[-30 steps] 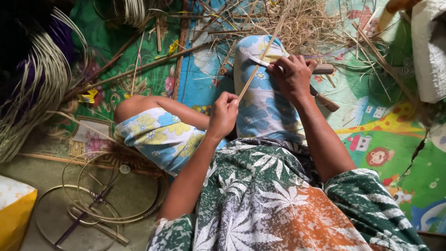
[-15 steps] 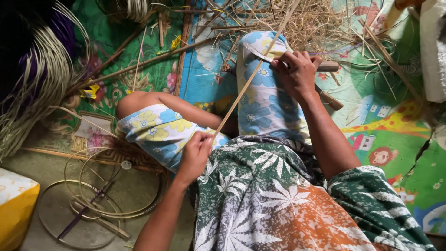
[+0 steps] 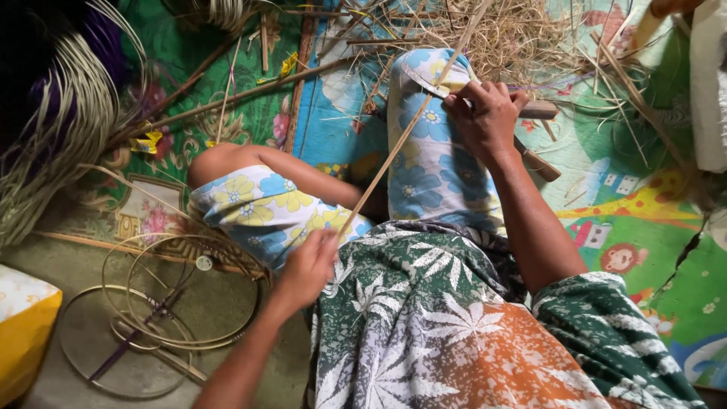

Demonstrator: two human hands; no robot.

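Left hand (image 3: 307, 269), near the lap: fingers pinched on the lower end of a thin cane strip (image 3: 394, 148). Strip runs diagonally over the knee. Right hand (image 3: 485, 113): fingers clamped on a knife (image 3: 539, 110), blade hidden. Shavings pile (image 3: 515, 34) beyond, cut off.

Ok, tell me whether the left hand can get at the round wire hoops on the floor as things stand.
Probably yes: the left hand is close above the round wire hoops with nothing between, but it first must drop the thin cane strip it pinches.
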